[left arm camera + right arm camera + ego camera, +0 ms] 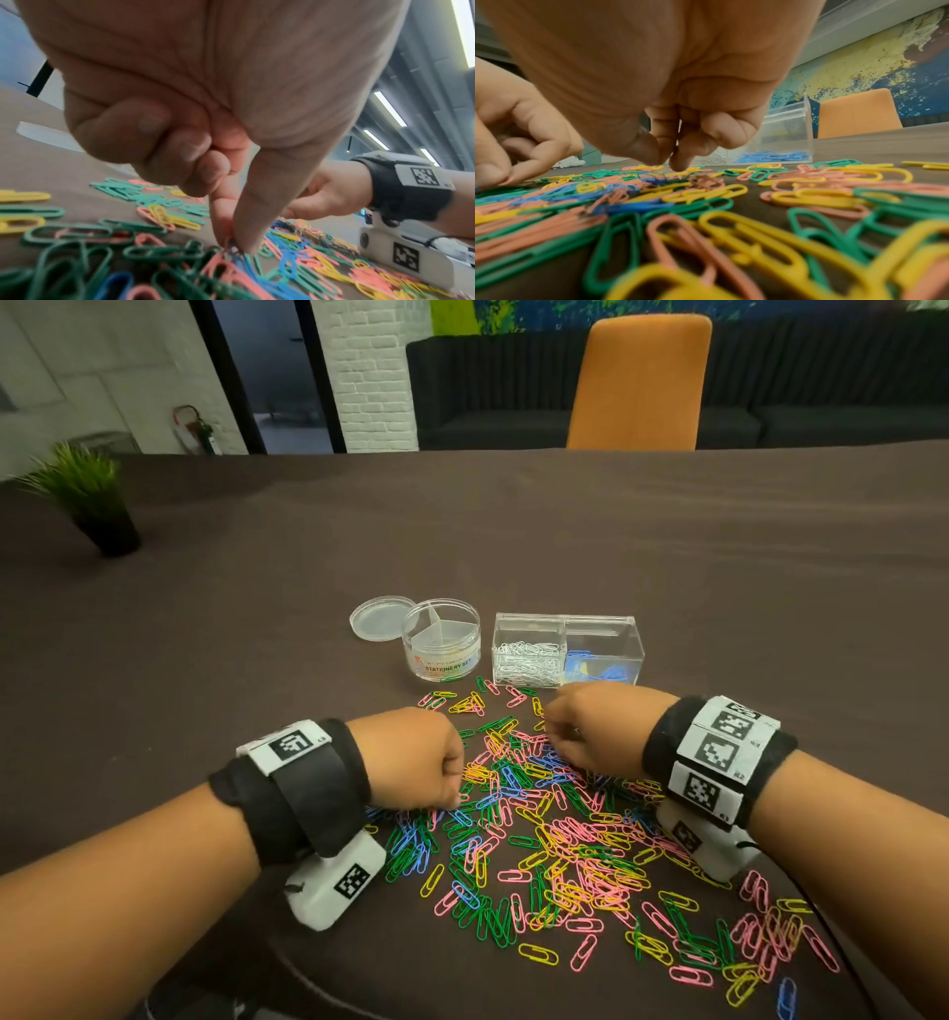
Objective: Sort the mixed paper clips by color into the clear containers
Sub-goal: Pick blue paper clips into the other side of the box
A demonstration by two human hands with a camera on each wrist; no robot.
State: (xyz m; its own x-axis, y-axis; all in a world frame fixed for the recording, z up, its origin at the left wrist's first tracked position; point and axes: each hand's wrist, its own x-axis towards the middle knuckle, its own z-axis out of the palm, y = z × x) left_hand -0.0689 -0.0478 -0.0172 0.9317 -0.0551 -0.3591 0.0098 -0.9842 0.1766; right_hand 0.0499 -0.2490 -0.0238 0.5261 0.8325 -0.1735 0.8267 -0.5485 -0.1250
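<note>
Brown table: both hands (411, 757) (598, 729) palm-down, pinching at clip pile (560, 834).

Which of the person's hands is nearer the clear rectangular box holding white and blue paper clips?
Right. The right hand hovers just in front of the clear rectangular box; the left hand is further back, to its left, over the pile.

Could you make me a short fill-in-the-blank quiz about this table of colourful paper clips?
1. The clear rectangular plastic box holds white clips in one half and ____ clips in the other.
2. The round clear plastic lid lies to the ____ of the round divided plastic tub.
3. The left hand pinches a clip between thumb and ____ finger.
4. Behind the brown-covered table stands an ____ chair.

Missing words: blue; left; index; orange
</note>
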